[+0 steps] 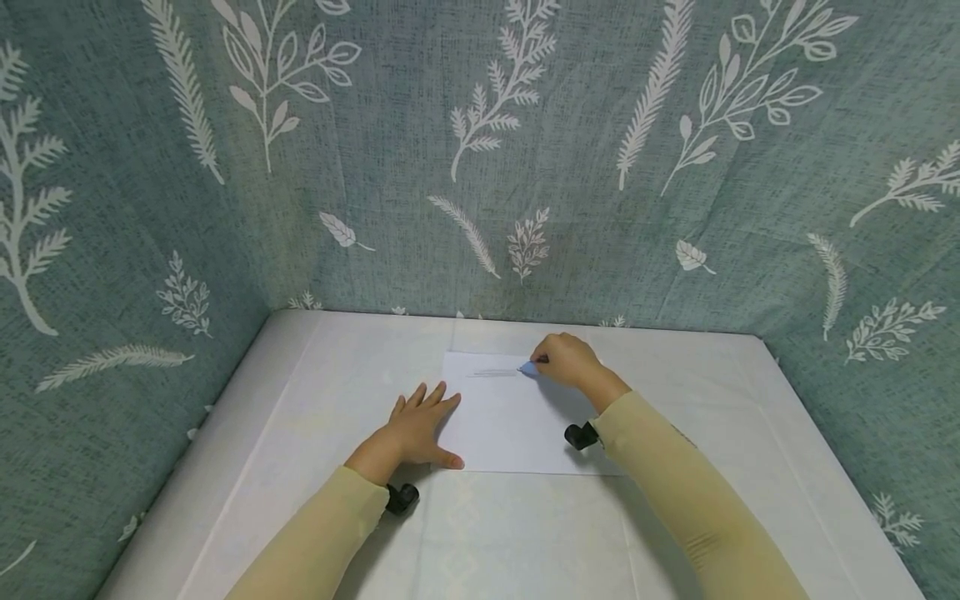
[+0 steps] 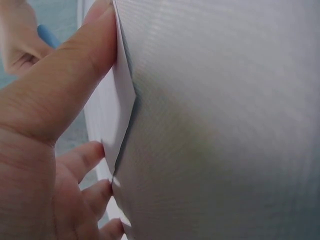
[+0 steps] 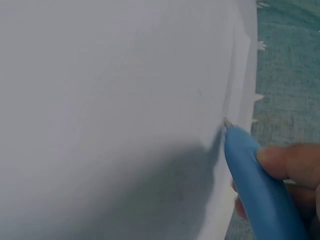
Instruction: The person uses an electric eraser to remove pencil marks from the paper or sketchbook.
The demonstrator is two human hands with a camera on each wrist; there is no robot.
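Note:
A sheet of white paper [image 1: 510, 429] lies on the white-covered table. My left hand [image 1: 416, 432] rests with spread fingers at the paper's left edge, its thumb by the near left corner. In the left wrist view, the thumb [image 2: 75, 65] presses on the sheet beside that corner. My right hand [image 1: 567, 360] pinches a thick blue pen [image 3: 262, 185] between thumb and fingers, over the far part of the paper. The pen's small metallic tip meets the sheet in the right wrist view. Thin dark lines [image 1: 491, 372] run leftward from the tip across the paper.
The white tablecloth [image 1: 360, 350] extends around the paper on all sides. A green-blue curtain with white leaf prints [image 1: 390, 250] closes off the back and both sides. Small black camera mounts [image 1: 403, 498] sit on both wrists.

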